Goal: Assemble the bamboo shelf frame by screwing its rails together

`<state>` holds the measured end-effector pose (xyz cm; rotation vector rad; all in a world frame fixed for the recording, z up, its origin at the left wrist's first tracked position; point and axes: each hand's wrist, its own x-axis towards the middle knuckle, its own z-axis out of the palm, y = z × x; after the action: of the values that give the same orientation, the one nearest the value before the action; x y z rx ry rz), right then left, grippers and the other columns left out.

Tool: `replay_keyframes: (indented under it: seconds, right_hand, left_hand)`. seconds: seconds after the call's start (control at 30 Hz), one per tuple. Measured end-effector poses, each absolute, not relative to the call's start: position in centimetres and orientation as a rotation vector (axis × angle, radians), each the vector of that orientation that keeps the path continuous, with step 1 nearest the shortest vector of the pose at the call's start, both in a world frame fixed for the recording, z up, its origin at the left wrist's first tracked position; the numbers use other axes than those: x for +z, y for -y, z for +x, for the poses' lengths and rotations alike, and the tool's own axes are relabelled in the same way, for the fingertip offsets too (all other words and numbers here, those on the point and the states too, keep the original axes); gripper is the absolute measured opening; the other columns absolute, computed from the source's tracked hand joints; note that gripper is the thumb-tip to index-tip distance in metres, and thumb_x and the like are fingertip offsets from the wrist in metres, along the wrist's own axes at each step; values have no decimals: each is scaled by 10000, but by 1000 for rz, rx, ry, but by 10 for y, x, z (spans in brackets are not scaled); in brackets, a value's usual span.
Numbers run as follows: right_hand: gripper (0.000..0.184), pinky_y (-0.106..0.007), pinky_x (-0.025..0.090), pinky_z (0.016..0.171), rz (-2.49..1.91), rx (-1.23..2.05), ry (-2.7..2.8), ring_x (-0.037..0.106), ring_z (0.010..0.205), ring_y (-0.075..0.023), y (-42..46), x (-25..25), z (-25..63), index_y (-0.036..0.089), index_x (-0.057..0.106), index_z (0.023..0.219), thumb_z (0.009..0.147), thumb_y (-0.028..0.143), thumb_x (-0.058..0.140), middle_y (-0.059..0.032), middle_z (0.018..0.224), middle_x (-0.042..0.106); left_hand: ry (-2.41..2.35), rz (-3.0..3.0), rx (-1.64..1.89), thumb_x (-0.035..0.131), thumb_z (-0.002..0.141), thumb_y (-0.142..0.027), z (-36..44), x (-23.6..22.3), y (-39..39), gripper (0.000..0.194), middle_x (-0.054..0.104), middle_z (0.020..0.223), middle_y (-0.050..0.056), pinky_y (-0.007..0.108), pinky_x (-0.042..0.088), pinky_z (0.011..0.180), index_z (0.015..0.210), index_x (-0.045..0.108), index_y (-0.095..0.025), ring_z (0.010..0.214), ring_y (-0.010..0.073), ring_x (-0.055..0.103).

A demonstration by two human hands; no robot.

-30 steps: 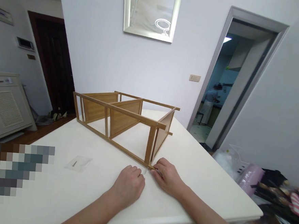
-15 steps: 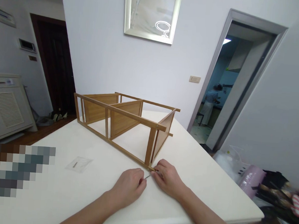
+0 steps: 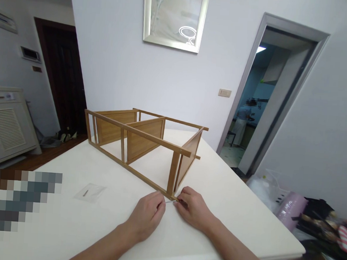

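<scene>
A wooden shelf rack [image 3: 145, 138] lies on its side on the white table [image 3: 118, 233]. My left hand [image 3: 150, 213] is closed around one end of a thin metal rod, apparently an Allen key [image 3: 170, 202], just in front of the rack's near lower corner. Opposite it, my right hand [image 3: 193, 208] pinches the end of the rack's lower leg, close to the rod's tip. Its fingertips partly hide where rod and wood meet. Left of my hands, a small clear plastic bag [image 3: 90, 192] lies flat with one dark screw-like piece in it.
Behind the table rises a wall with a framed picture [image 3: 173, 19]. A doorway [image 3: 247, 91] at the right shows a person in the room beyond. Bags and a pink roll [image 3: 292, 209] are piled beside the table's right edge. A pixelated patch covers the lower left.
My left hand has shifted slightly up and left, and the rod has swung from slanted to nearly level. My right hand stays at the leg's end.
</scene>
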<state>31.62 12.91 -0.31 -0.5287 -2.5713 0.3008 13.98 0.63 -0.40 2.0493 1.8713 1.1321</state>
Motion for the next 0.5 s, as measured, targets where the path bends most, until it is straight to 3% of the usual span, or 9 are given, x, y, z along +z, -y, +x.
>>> replay_keyframes:
  seconds: [0.2,0.33,0.5]
  right_hand:
    - [63,-271,480,682,-500,269,2543,595,798,-172,-128,-2,319,213,639,894,849,186,604,-36,858,614]
    - [280,-316,485,714,-390,171,2434,590,855,-203,-125,0,321,201,571,1153,883,265,604,-75,938,631]
    - [137,-307,407,629,-160,-62,2492,546,736,-183,-119,2,317,200,614,1011,963,200,485,-55,825,625]
  left_hand:
    - [-1809,2018,1226,401,941,-233,140,-6,-7,293,540,708,3,269,387,638,707,573,-195,673,144,524]
    - [-1771,2003,1234,431,944,-256,139,-11,-11,306,576,701,9,262,393,627,729,639,-192,661,141,541]
    - [-1738,2020,1239,460,937,-255,143,-11,-16,301,612,695,13,264,408,636,726,666,-192,666,145,559]
